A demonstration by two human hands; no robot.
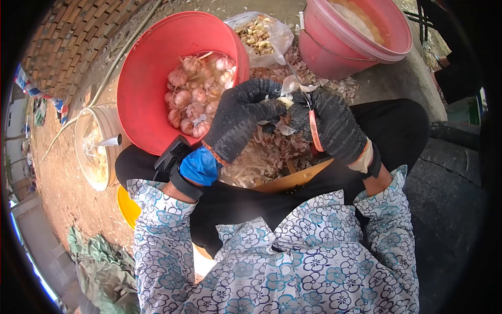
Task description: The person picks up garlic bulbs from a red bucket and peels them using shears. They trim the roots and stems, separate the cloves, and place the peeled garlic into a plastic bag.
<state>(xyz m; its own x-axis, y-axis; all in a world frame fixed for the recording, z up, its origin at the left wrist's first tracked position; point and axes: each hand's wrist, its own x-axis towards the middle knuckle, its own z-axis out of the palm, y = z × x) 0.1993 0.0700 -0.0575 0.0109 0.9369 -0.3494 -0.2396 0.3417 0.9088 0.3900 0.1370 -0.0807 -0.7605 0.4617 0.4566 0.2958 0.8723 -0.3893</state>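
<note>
My left hand (238,118), in a dark grey knit glove, pinches a pale garlic clove (286,101) between thumb and fingers. Close against it, my right hand (329,120), gloved the same way, is closed round a knife with an orange-red handle (315,131); its metal blade points up and away, with pale skin on it. Both hands meet above a heap of garlic skins (272,159). To the left of them, a red bucket (151,68) lies tilted, holding whole garlic bulbs (196,97). Beyond the hands is a clear plastic bag (282,39) with peeled cloves (255,35).
A pink bucket (334,47) with cloudy contents stands at the upper right. At left are a white bucket (112,125) with a metal cup and a yellow container (127,206). Green sheeting (102,267) lies lower left. A person's dark sleeve (457,78) shows far right.
</note>
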